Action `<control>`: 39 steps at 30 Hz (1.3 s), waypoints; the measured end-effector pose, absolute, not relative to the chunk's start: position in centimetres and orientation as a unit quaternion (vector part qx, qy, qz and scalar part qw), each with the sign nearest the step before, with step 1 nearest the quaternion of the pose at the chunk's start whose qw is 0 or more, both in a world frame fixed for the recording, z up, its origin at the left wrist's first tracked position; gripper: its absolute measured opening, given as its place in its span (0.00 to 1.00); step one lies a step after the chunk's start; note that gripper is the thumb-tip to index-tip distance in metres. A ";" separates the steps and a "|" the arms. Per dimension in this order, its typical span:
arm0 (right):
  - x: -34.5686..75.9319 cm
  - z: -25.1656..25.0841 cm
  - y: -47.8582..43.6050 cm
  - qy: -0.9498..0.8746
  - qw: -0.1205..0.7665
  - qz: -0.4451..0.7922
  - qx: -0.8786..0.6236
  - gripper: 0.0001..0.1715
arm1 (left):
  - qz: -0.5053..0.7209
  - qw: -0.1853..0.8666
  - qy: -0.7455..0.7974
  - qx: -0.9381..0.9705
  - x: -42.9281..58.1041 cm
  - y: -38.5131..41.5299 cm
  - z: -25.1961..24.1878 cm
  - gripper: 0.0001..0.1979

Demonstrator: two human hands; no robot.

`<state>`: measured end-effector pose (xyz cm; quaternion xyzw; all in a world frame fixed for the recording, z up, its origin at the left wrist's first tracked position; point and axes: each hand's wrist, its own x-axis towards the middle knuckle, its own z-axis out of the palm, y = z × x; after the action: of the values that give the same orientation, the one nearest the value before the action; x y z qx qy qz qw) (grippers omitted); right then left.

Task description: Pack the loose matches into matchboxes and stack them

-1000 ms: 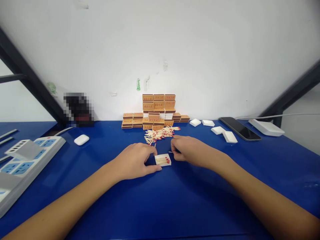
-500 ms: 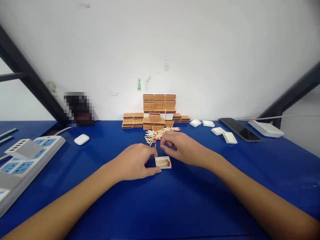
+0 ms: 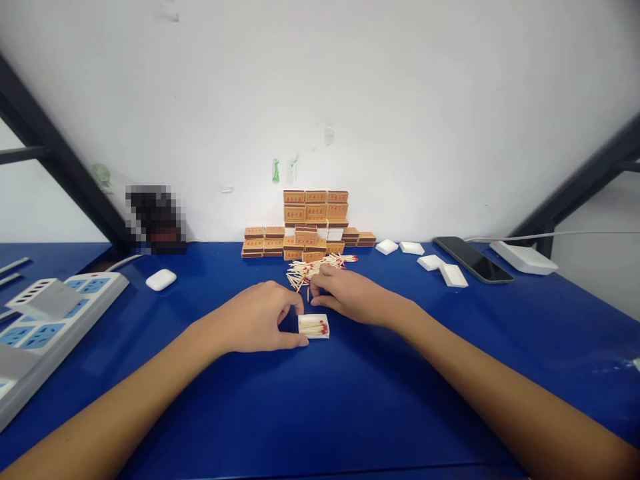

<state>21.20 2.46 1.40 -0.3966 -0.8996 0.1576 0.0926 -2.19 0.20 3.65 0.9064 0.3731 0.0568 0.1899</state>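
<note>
A small white matchbox tray [image 3: 314, 335] lies on the blue tabletop, holding several matches [image 3: 313, 328] with their red heads to the right. My left hand [image 3: 263, 317] grips the tray's left end, the thumb at the near corner and a finger at the far one. Just beyond the tray, my right hand [image 3: 345, 291] is bent down, thumb and index finger a little apart beside a single loose match [image 3: 308, 295]. Nothing shows held between those fingertips. Behind them spreads a heap of loose matches [image 3: 300, 272], partly covered by the right hand.
Stacked matchboxes [image 3: 315, 213] stand against the wall. White trays [image 3: 453, 275], a phone [image 3: 473, 260] and a white box [image 3: 523, 257] lie at the right. A power strip [image 3: 90, 300] and a small white case [image 3: 161, 280] are at the left.
My right hand has come lower and closer to the loose match by the heap. My left hand stays at the tray. The whole view has shifted slightly.
</note>
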 end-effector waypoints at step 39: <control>14.6 4.1 7.0 -0.844 0.014 0.113 -0.525 0.10 | 0.039 0.189 0.386 0.902 -2.8 0.2 4.5 0.15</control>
<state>14.60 6.98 4.09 -0.5245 -0.8438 0.1128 0.0145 -2.83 0.17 4.54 0.9020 0.3864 0.0386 0.1887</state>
